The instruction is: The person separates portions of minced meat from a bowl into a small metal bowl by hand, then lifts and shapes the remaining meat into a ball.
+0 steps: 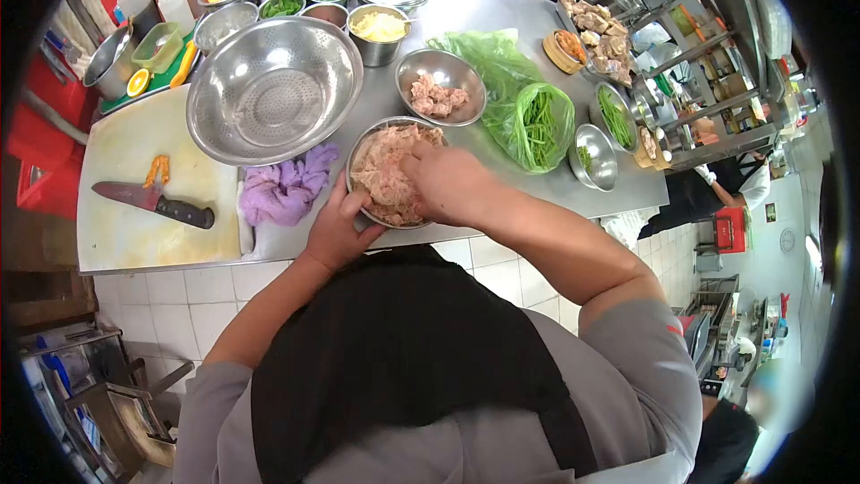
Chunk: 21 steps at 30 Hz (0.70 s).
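While the left hand [336,229] braces the steel bowl [397,226] at its rim, thumb set apart from the fingers, the right hand [452,184] works down in the pale minced meat [381,166]. Head view, only one to go by: bowl sits at the table's near edge, close to the black apron [385,323], meat filling most of it. Right fingertips buried or hidden; cannot tell whether they pinch a lump or just press. Step in hand, by my reading: mixing or gathering the mince. Next move seems to call for a steady left hold, the bowl being so near the edge, and a right hand that lifts without dragging the rim. Just beyond, a second bowl [468,73] with pinkish meat lumps [439,97] crowds the far side. Large colander [278,99] up to the left, purple cloth [291,186] below it, by the left wrist. Cutting board [134,152] farther left, knife [157,204] lying on it, well apart from both hands. Off right, green plastic bag [497,81] holding green stalks [539,130], which limits reach that way.
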### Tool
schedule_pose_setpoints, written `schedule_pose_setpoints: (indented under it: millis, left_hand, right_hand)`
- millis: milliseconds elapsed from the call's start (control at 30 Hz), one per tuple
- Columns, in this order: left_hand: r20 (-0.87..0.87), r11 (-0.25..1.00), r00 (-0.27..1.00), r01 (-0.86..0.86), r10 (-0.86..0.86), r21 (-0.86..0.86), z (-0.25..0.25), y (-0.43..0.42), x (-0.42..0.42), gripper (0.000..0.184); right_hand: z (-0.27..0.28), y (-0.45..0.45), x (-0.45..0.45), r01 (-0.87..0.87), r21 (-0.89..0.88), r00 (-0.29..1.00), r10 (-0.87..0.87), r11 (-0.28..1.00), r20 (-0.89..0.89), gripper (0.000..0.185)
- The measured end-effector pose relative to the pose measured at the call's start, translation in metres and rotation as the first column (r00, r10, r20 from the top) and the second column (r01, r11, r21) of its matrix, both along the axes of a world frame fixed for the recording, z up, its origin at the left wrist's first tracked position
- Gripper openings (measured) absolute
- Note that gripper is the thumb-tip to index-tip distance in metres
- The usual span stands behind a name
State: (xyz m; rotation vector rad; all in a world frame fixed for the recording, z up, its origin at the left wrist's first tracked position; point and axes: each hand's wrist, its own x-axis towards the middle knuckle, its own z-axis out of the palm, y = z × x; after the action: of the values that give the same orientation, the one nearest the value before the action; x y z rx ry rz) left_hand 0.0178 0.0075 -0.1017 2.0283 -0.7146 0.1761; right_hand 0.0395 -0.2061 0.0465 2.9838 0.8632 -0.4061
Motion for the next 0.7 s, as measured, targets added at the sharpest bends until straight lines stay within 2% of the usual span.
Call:
schedule_pose_setpoints:
  millis: [67, 167, 267, 367, 400, 500, 700]
  left_hand:
    - [0.001, 1.0, 1.0, 0.007, -0.007, -0.018, -0.001, 0.0, 0.0, 0.05]
    - [-0.025, 1.0, 0.999, -0.024, 0.024, -0.005, 0.0, 0.0, -0.004, 0.05]
    - [0.008, 0.998, 0.999, -0.044, 0.044, -0.04, -0.004, 0.0, -0.003, 0.047]
    - [0.037, 0.998, 0.998, -0.049, 0.05, -0.045, 0.001, -0.001, -0.003, 0.043]
    - [0.005, 0.997, 0.999, -0.045, 0.045, -0.065, 0.006, 0.0, -0.004, 0.04]
    - [-0.024, 0.998, 0.998, -0.06, 0.06, -0.015, 0.004, 0.001, -0.005, 0.041]
    - [0.002, 0.998, 0.999, -0.046, 0.047, -0.049, -0.003, 0.003, -0.005, 0.044]
  right_hand:
    - [-0.006, 0.002, 0.001, 0.022, 0.019, 1.0, -0.022, 1.0, 0.007, 0.046]
    - [-0.005, 0.013, 0.003, 0.074, -0.057, 0.997, -0.074, 0.996, -0.002, 0.042]
    - [-0.001, 0.015, 0.007, 0.003, -0.124, 1.0, -0.004, 0.992, -0.005, 0.034]
    - [-0.001, 0.014, 0.01, 0.013, -0.084, 0.999, -0.017, 0.996, -0.043, 0.034]
    - [0.0, 0.016, 0.012, 0.044, -0.12, 0.996, -0.053, 0.992, -0.073, 0.035]
    - [-0.007, 0.007, 0.016, 0.06, -0.079, 0.996, -0.065, 0.995, -0.059, 0.039]
    - [0.003, 0.005, 0.016, 0.041, -0.104, 0.996, -0.05, 0.994, -0.08, 0.037]
